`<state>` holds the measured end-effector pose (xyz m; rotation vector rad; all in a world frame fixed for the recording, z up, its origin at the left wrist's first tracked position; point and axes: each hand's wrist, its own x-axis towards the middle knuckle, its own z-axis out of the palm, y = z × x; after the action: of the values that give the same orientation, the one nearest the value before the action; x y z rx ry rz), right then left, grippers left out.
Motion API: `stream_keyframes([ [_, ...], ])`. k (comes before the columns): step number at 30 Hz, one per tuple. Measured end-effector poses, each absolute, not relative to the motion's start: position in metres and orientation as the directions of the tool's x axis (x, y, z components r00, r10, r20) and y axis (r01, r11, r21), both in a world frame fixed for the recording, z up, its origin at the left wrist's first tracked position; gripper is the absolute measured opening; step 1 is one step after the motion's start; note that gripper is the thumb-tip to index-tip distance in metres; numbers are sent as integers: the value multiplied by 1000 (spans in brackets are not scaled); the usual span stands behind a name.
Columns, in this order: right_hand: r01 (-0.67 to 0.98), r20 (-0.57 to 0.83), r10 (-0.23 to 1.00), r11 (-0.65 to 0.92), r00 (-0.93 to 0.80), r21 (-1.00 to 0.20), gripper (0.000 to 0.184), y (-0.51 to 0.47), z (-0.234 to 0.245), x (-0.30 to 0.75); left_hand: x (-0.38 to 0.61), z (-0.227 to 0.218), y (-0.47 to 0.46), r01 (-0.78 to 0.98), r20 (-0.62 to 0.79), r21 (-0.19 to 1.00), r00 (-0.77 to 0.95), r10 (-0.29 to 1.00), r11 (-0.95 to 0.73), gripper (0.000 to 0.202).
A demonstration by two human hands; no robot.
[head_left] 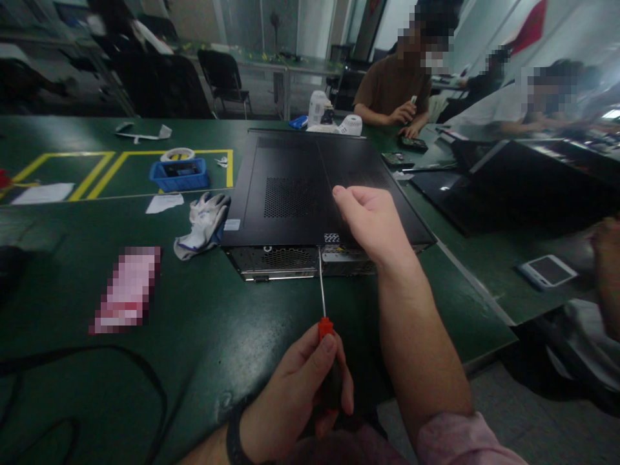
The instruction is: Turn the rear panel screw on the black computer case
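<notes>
A black desktop computer case [290, 155] lies flat on the green table, its rear panel [285, 259] facing me. In my left hand [300, 381] is a screwdriver [323, 294] with a red and dark handle, the fingers wrapped round it. Its long metal shaft points away from me, and the tip meets the upper edge of the rear panel near the middle. My right hand [371, 216] is curled closed over the top cover, close to the rear edge. Its fingertips are mostly hidden, so anything inside cannot be made out.
Left of the case lie work gloves [203, 223], a blue bin [179, 174], a tape roll [177, 155] and a pink blurred item [128, 290]. A white device [334, 119] stands behind it. At right are black panels [533, 181], a phone [547, 271] and co-workers.
</notes>
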<state>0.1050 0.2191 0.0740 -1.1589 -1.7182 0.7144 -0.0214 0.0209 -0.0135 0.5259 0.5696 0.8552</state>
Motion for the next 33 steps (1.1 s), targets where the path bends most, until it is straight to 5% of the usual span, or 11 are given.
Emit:
stream_keyframes([
  [6,391,359,923,383,-137,-837,62,219,74,105,-24,-12,22,-612,-231,519,571,788,596,46],
  [18,379,361,922,387,-139,-841,58,218,75,105,-25,-12,22,-535,-294,631,505,812,561,47],
  [25,377,372,917,399,-145,-836,57,218,74,104,-21,-16,22,-600,-180,644,484,856,475,40],
  [33,382,390,908,419,-154,-824,59,219,73,105,-24,-11,23,-648,-211,506,547,810,569,46],
])
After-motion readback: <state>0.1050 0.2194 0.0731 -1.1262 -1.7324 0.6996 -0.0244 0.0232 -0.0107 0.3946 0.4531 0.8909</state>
